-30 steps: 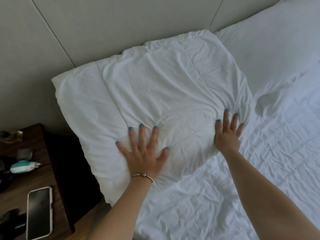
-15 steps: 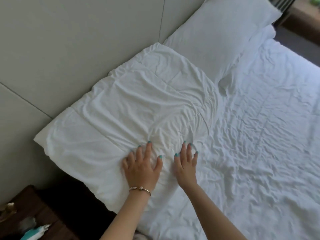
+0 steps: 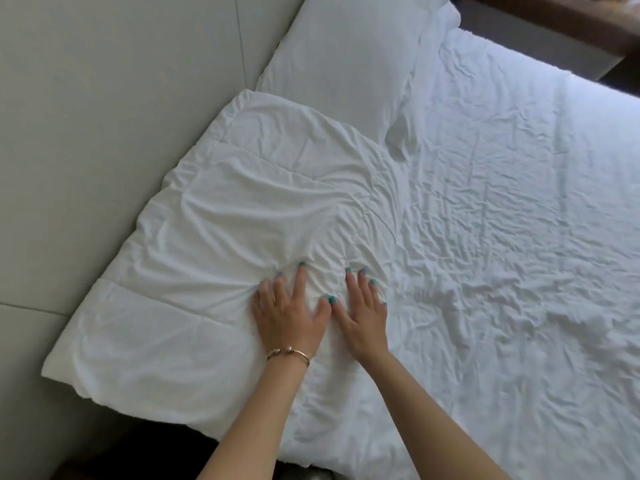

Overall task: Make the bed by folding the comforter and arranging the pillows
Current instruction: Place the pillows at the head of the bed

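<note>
— Where are your hands?

— Both are flat on the near pillow (image 3: 221, 237). My left hand (image 3: 289, 313) presses palm-down with the fingers spread and straight, gripping nothing. My right hand (image 3: 363, 315) lies just beside it at 3 o'clock, also palm-down, fingers straight and close together, holding nothing. The two thumbs almost meet; I cannot tell if they touch.

— What does the pillow look like under them?

— White and soft. The cloth is dented under my palms, and creases fan out from my fingertips toward 12 and 1 o'clock. There is a bracelet (image 3: 289, 353) on my left wrist.

— And where does that pillow sit?

— At the head of the bed, its long side against the pale headboard panel (image 3: 104, 133), which runs from 9 o'clock up to 12. One corner hangs over the mattress edge near 8 o'clock, above a dark floor area.

— Is there a second pillow?

— Yes, the far pillow (image 3: 346, 53) lies at 12 o'clock from my hands, also against the headboard panel. Its near end meets the far end of the pillow I am pressing; it looks smoother.

— The rest of the bed?

— A wrinkled white sheet (image 3: 502, 254) covers the mattress from 1 o'clock round to 5 o'clock. I cannot tell whether any of that white cloth is the comforter. At the top right corner, a dark wooden edge (image 3: 554, 15) shows beyond the bed.
</note>
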Demonstrator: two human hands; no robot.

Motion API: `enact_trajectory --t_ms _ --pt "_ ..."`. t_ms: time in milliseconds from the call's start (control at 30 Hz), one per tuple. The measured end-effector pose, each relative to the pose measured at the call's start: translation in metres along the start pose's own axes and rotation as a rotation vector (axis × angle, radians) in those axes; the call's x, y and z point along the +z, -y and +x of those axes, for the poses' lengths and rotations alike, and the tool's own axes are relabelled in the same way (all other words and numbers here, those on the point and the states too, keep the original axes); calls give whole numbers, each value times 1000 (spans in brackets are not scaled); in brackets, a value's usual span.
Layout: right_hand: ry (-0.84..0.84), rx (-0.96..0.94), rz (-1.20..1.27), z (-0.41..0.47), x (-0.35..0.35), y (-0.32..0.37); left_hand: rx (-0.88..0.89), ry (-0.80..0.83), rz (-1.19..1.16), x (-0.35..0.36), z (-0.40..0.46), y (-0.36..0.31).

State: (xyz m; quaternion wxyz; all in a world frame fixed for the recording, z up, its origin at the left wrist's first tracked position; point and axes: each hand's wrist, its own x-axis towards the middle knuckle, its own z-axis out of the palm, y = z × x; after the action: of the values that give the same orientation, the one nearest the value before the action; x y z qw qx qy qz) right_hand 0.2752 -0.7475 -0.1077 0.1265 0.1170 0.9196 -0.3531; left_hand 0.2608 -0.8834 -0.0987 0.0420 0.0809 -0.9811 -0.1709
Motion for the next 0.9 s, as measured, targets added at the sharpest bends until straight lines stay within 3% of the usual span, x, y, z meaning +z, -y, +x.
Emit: enact_trajectory --t_ms 267,400,467,667,900 --pt "47 33 1 29 -28 0 147 181 15 10 60 -47" --pt "178 74 37 55 -51 -2 114 276 72 22 90 -80" --pt "162 35 -15 79 -71 -4 104 301 66 23 111 -94" --pt "161 -67 -82 200 -132 3 70 268 130 32 192 -107" --pt "174 -233 -63 375 -159 40 -124 265 173 61 345 -138"
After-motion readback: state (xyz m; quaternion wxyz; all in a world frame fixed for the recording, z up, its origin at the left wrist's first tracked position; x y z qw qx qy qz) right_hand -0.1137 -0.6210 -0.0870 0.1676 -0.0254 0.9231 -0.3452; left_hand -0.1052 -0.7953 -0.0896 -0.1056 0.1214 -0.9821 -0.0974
